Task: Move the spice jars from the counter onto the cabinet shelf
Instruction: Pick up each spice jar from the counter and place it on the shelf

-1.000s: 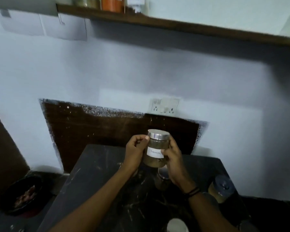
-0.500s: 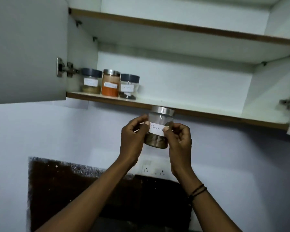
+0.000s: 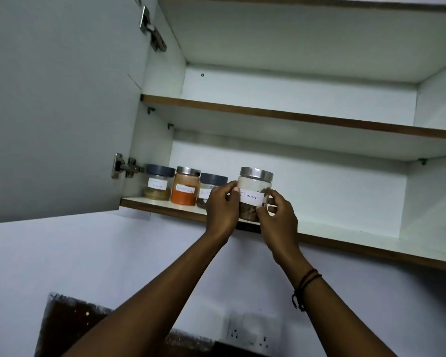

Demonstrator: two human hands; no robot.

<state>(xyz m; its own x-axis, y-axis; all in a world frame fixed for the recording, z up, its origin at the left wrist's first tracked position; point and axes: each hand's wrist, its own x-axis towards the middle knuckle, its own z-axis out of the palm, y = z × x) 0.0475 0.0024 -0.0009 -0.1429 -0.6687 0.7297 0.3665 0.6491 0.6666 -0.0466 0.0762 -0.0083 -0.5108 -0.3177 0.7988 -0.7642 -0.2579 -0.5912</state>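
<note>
A clear cinnamon jar with a silver lid and a white handwritten label is held upright at the front edge of the lower cabinet shelf. My left hand grips its left side and my right hand grips its right side. To its left three jars stand in a row on the shelf: a grey-lidded jar of pale powder, a silver-lidded jar of orange powder, and a grey-lidded jar partly hidden by my left hand. The counter is out of view.
The cabinet door hangs open at the left, with hinges on its edge. A second shelf lies above the lower one. On the wall below are a socket plate and a dark backsplash.
Both hands have raised the cinnamon jar from above the counter up to the lower shelf's front edge. My view has tilted up from the counter to the open cabinet.
</note>
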